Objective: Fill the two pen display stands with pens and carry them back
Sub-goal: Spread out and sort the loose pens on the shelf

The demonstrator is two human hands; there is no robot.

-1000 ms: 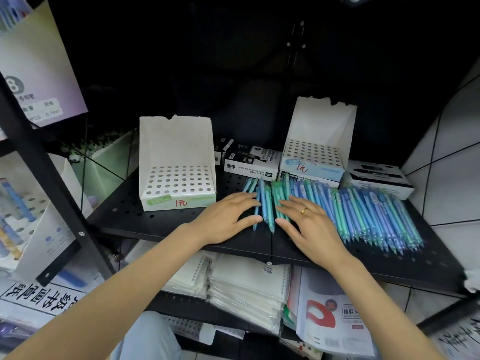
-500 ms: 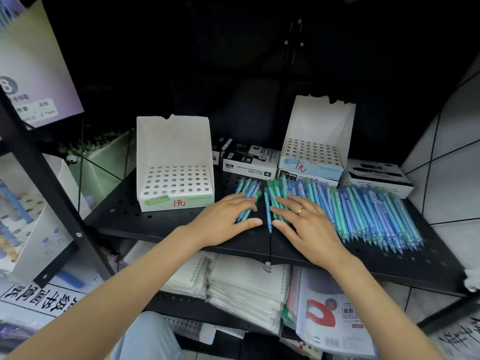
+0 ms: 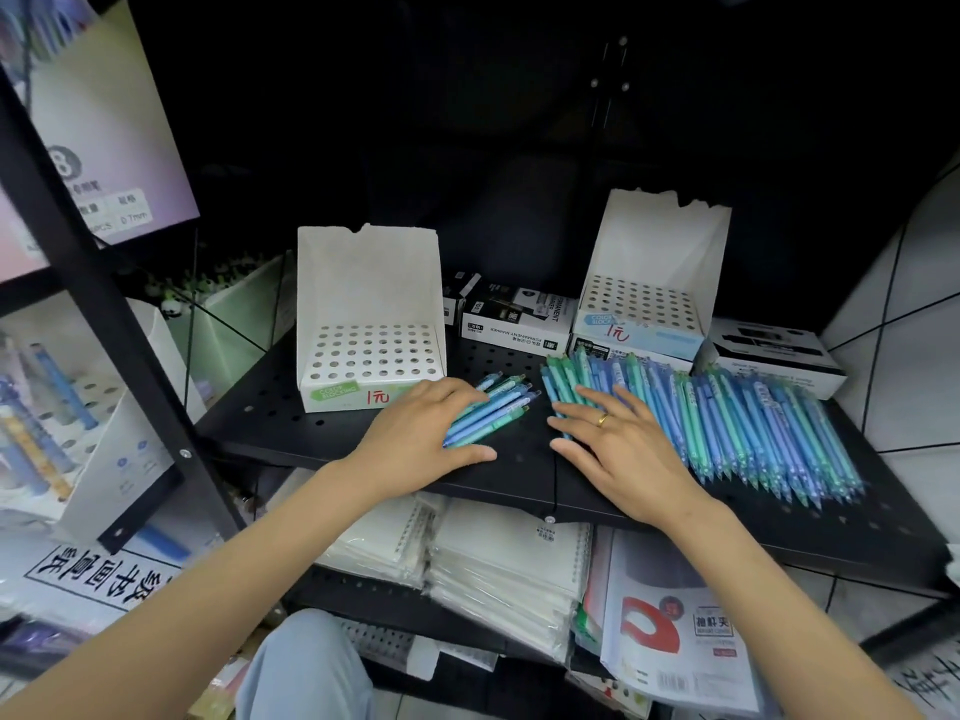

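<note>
Since a second ago, my left hand (image 3: 434,433) has pulled a small bunch of pens (image 3: 491,410) leftward, fingers flat on it; bare shelf (image 3: 524,449) now separates it from the big pen row (image 3: 727,413) under my flat right hand (image 3: 618,444). Both display stands (image 3: 371,324) (image 3: 647,298) are empty.

Black perforated shelf (image 3: 291,418) — white tiled wall (image 3: 904,324) right, dim recess behind.
</note>
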